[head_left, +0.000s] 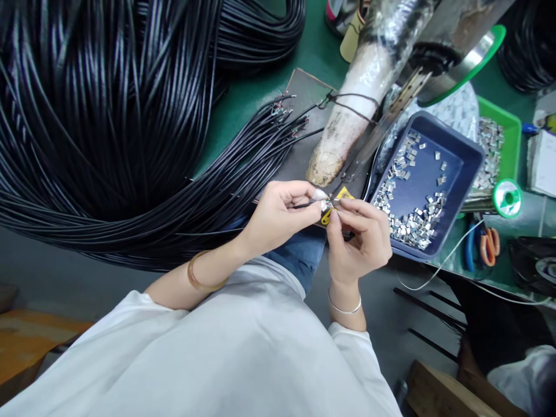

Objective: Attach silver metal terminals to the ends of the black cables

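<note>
My left hand (pixel 282 211) is closed, pinching a black cable (pixel 302 205) close to its end between thumb and fingers; one fingertip has a white wrap. Opposite it, my right hand (pixel 358 234) is closed on a small silvery metal piece (pixel 330 202) at that cable end. The fingertips nearly meet and partly hide this piece, so its exact shape is unclear. Just behind the fingers is a yellow part (pixel 344 194) at the edge of the table. Many loose black cables (pixel 260 145) lie behind my left hand, their stripped ends showing coloured wires.
A blue tray (pixel 471 142) of small metal shells (pixel 417 229) stands right of my hands, a green tray (pixel 512 124) behind it. A plastic-wrapped shaft (pixel 351 110) slants over the table. Orange-and-blue-handled pliers (pixel 489 246) and a solder spool (pixel 507 198) lie farther right.
</note>
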Tool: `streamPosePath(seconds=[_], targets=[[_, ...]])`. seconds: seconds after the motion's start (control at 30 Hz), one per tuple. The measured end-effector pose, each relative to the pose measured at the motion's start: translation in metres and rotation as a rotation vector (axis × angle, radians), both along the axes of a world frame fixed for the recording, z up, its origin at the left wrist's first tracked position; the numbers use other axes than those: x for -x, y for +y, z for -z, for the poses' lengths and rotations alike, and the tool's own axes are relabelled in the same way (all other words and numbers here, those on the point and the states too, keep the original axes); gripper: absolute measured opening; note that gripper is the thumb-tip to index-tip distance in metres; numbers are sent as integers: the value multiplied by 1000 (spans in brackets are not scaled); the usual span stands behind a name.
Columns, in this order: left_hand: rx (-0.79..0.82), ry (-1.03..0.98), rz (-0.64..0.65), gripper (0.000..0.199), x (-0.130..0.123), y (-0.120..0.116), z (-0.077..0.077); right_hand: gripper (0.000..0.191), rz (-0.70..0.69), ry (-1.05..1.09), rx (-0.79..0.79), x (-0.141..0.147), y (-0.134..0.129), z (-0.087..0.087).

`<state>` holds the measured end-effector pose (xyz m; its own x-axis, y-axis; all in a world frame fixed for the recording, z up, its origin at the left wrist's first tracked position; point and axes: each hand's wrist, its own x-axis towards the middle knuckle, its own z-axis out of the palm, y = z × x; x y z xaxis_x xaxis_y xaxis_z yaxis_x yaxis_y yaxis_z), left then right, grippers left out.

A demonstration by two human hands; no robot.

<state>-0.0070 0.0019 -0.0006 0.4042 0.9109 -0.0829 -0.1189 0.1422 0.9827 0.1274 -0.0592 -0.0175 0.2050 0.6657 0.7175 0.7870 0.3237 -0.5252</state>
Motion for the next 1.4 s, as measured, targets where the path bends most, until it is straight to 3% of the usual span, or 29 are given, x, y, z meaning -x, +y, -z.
streamPosePath(seconds=[0.3, 0.6, 0.93, 1.2, 1.4], targets=[[50, 15, 50, 12, 2, 1, -2, 17, -18, 48, 24, -1, -2, 2], [-16, 15, 46, 14, 3, -1, 1, 17, 33, -10, 1, 1, -1, -2], [114, -22, 106, 13, 4, 1, -4, 17, 0, -24, -4, 1, -5, 2], [50, 7, 67, 15, 3, 1, -2, 17, 27, -16, 49, 1, -1, -4], [28, -38, 67, 15, 3, -1, 1, 19, 32, -8, -3, 3, -1, -5]])
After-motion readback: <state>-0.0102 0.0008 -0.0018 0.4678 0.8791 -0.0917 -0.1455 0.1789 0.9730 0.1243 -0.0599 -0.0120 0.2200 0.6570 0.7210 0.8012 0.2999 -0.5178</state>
